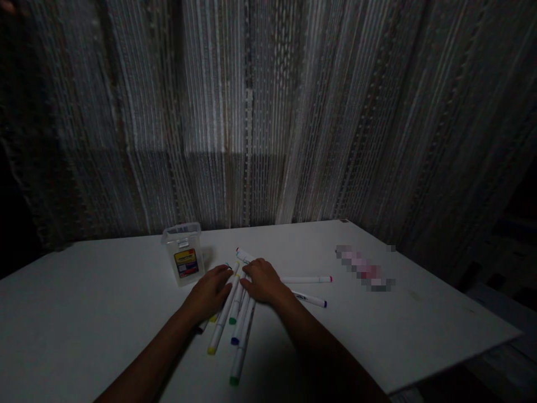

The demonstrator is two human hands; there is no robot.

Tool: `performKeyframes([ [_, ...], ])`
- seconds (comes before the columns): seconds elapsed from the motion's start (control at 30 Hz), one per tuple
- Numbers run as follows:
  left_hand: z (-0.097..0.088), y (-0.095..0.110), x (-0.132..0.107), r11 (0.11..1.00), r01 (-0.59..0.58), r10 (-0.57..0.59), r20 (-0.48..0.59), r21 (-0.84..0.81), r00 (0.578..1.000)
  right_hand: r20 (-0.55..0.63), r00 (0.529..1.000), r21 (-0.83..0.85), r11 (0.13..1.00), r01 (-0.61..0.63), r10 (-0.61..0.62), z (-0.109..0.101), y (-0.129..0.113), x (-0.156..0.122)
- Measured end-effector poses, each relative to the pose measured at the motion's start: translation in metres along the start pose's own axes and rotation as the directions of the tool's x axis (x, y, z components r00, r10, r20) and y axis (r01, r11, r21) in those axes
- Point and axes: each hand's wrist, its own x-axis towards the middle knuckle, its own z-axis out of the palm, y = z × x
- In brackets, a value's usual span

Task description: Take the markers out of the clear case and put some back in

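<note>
Several white markers with coloured ends lie in a loose pile on the white table [126, 319]. Two stand out at its near side, a yellow-ended marker [220, 330] and a green-ended marker [240, 358]. My left hand [210, 291] rests along the left side of the pile, thumb and fingers apart. From the right, my right hand [260, 280] reaches over the pile, its fingers spread on the markers. Partly behind my right hand and forearm lie a red-ended marker [308, 279] and a blue-ended marker [310, 299].
A clear plastic container [171, 260] with a yellow and dark label stands left of the pile. Toward the right lies a pinkish, pixelated object [361, 266]. A striped grey curtain [251, 112] hangs behind the table. The light is dim.
</note>
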Motion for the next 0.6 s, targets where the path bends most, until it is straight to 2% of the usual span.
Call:
performKeyframes([
  [0.47,-0.0029,0.0024,-0.0006,1.0,0.026,-0.026,0.038,0.009,0.999,0.026,0.999,-0.006,1.0,-0.017,0.018,-0.0048,-0.0039,-0.0005],
  [0.6,-0.0076,0.0059,-0.001,1.0,0.022,-0.023,0.062,0.021,0.998,-0.017,0.998,-0.033,0.998,-0.062,0.062,-0.0084,-0.0022,0.0004],
])
